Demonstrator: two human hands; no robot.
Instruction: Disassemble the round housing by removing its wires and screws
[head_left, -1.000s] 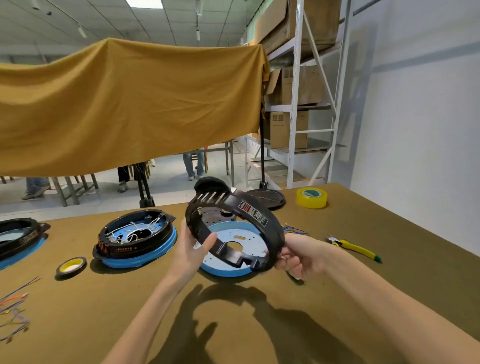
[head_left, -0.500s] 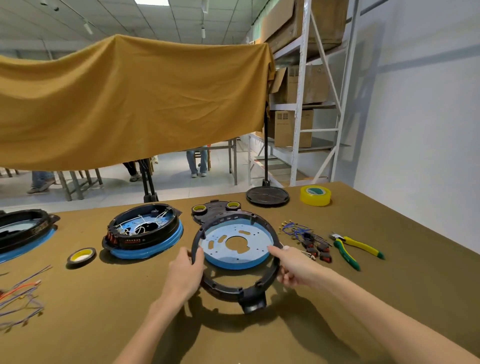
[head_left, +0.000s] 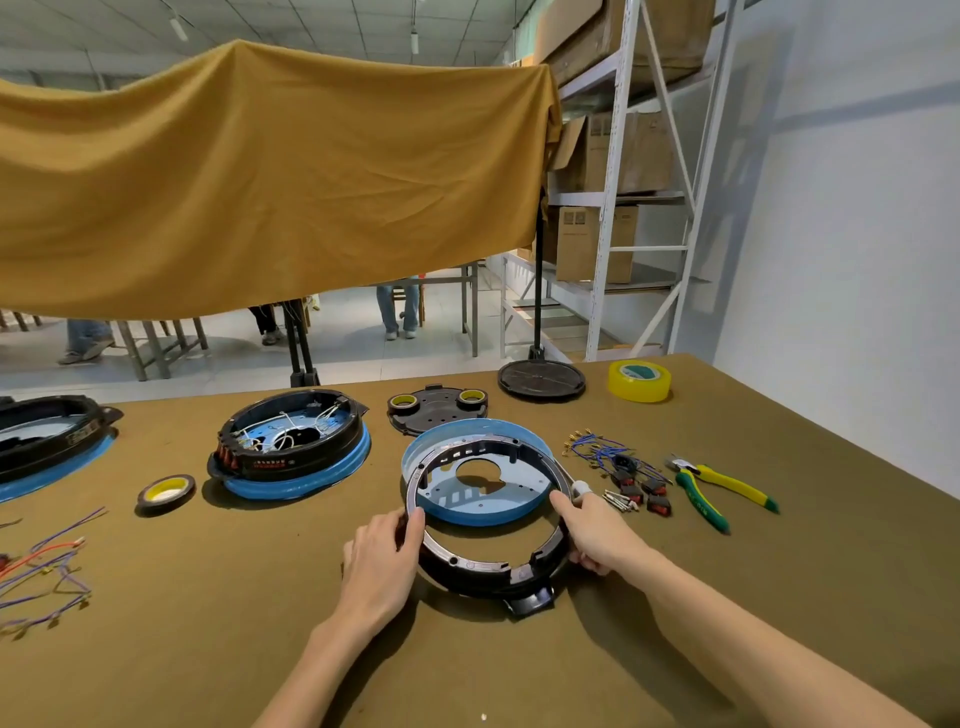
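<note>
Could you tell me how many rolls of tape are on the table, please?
4: a clear yellow roll at the far right, two small rolls on the black plate, one front-left.

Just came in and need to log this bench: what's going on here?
A person is taking round housings apart. The left hand and right hand grip opposite sides of a black ring, held partly over the blue base plate on the table. Another housing, wires inside, sits to the left. Loose blue wires and pliers lie to the right.
</note>
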